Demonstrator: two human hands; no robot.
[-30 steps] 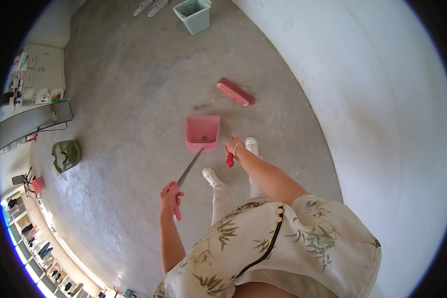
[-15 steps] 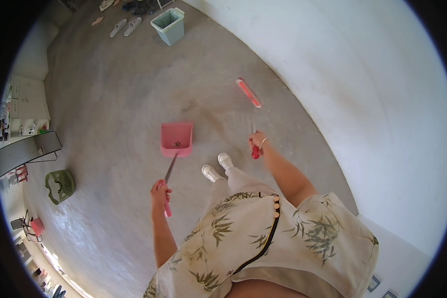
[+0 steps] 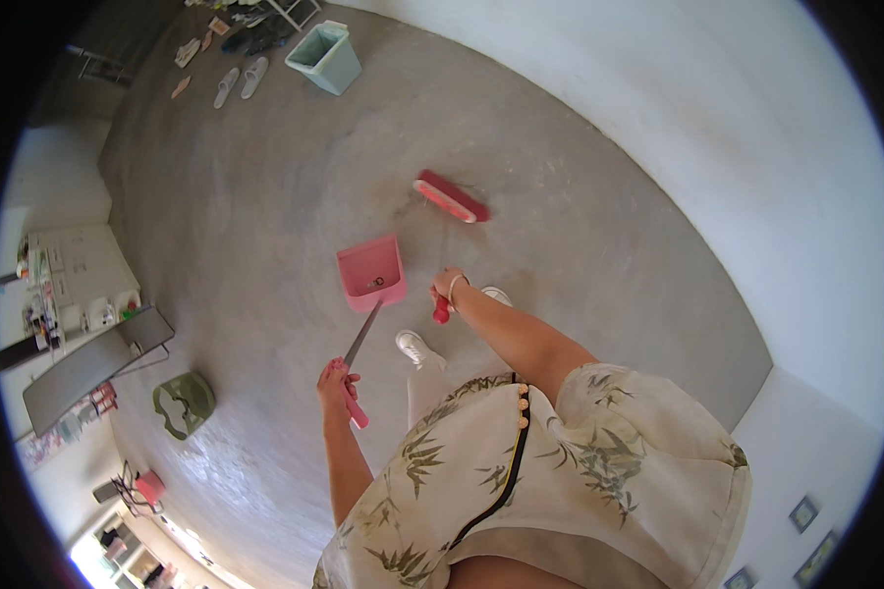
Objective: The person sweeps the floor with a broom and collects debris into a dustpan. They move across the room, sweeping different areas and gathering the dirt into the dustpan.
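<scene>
My left hand (image 3: 338,386) is wrapped round the pink grip of a long-handled dustpan. The pink dustpan (image 3: 356,261) rests on the grey floor with its open side away from me, and a small dark bit of debris (image 3: 375,283) lies inside it. In my right hand (image 3: 448,287) is the handle of a broom, its red end showing below the fist. The red broom head (image 3: 452,197) is on or just above the floor, beyond the dustpan and to its right, apart from it. Motion blurs the broom's shaft.
A pale green bin (image 3: 326,61) stands far ahead, with grey slippers (image 3: 240,82) to its left. A green basket (image 3: 184,403) and a dark folding table (image 3: 98,366) are on the left. The white wall (image 3: 717,147) curves along the right.
The broom head and my right hand have swung left, nearer the dustpan. The dustpan appears slightly right and turned in view. My right foot has moved further right, away from the left one.
</scene>
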